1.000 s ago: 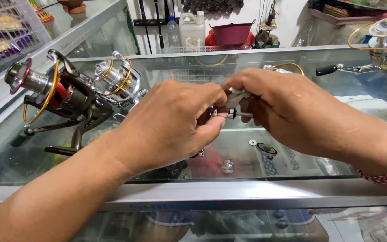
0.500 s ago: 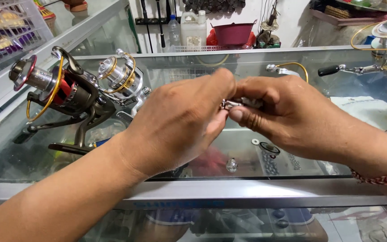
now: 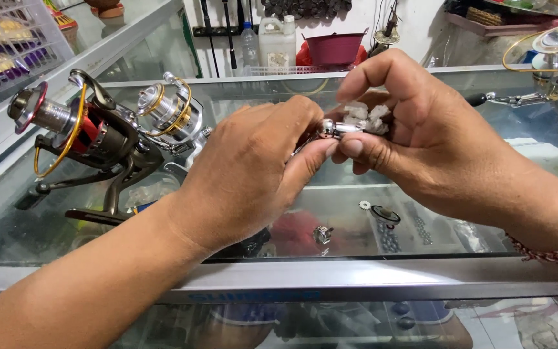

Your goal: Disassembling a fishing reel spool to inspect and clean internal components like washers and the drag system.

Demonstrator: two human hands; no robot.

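Over a glass counter (image 3: 85,226), my left hand (image 3: 253,174) pinches one end of a small silver metal reel part (image 3: 334,128). My right hand (image 3: 414,136) holds the other end together with a crumpled white tissue (image 3: 363,116), thumb under the part and index finger curled above it. Both hands hover above the glass, touching each other at the fingertips. The part's full shape is hidden by my fingers.
Two spinning reels, one dark and red (image 3: 79,139), one silver and gold (image 3: 169,113), lie at the left. Small parts rest on the glass: a gear (image 3: 365,205), a ring (image 3: 385,214), a silver knob (image 3: 322,234). Another silver reel (image 3: 553,61) stands far right.
My right hand has opened up and lifted its index finger, showing the white tissue. The silver part now sticks out between both hands. The view shifted slightly.
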